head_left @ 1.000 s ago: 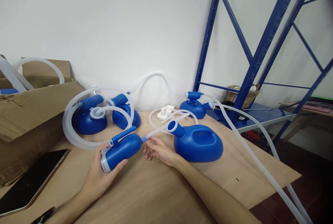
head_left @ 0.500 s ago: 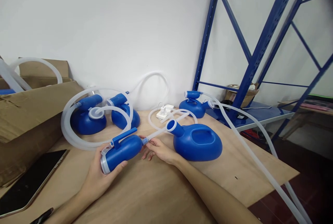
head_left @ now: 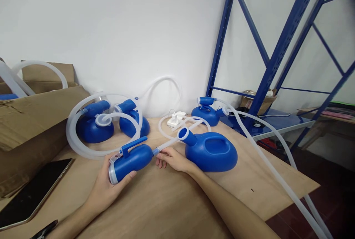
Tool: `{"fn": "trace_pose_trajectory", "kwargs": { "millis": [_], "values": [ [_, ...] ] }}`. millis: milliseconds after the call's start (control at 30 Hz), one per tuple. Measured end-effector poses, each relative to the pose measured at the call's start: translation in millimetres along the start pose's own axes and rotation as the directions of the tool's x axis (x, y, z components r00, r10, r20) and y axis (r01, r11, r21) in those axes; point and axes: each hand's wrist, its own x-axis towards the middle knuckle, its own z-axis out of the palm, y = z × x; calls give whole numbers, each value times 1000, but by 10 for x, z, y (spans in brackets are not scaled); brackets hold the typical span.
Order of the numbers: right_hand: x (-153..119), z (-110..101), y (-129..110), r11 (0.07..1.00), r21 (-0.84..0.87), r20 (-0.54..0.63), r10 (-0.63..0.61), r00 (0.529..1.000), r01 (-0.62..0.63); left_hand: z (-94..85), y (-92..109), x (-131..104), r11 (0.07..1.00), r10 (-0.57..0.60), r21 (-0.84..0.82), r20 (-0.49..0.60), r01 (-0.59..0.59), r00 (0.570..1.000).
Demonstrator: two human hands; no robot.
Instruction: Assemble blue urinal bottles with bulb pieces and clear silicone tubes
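Observation:
My left hand [head_left: 107, 183] is wrapped round a blue urinal funnel [head_left: 133, 162], a cylinder with a flat handle on top and a pale rim at its wide end. Its narrow end points right and joins a translucent hose [head_left: 169, 142] at a clear-blue connector [head_left: 156, 151]. The fingers of my right hand [head_left: 173, 158] pinch the hose just beside that connector; the fingertips are partly hidden. Close to the right hand stands a blue urinal bottle [head_left: 213, 154] with an uncapped, pale-rimmed neck tilted up to the left.
Behind are more blue bottles with hoses [head_left: 95, 130], [head_left: 135, 124], [head_left: 206, 116]. A white power strip [head_left: 176, 120] lies near the wall. On the left are a cardboard box [head_left: 41, 117] and a black tablet [head_left: 33, 194]. A blue metal rack [head_left: 288, 39] stands right, past the table edge.
My right hand has shifted slightly right along the hose, away from the funnel's tip, so the connector shows more. My left hand still holds the funnel in nearly the same place.

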Motion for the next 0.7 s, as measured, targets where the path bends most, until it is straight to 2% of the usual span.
{"fn": "trace_pose_trajectory", "kwargs": {
  "millis": [167, 400, 700],
  "values": [
    [10, 15, 12, 1000, 25, 1, -11, 1000, 11, 2, -19, 2, 999, 5, 43, -23, -4, 1000],
    [-17, 14, -58, 999, -11, -5, -34, 999, 34, -13, 28, 19, 999, -11, 30, 15, 10, 1000],
    [-29, 81, -107, 998, 58, -47, 13, 999, -11, -9, -25, 14, 999, -8, 32, -9, 9, 1000]
  ]
}}
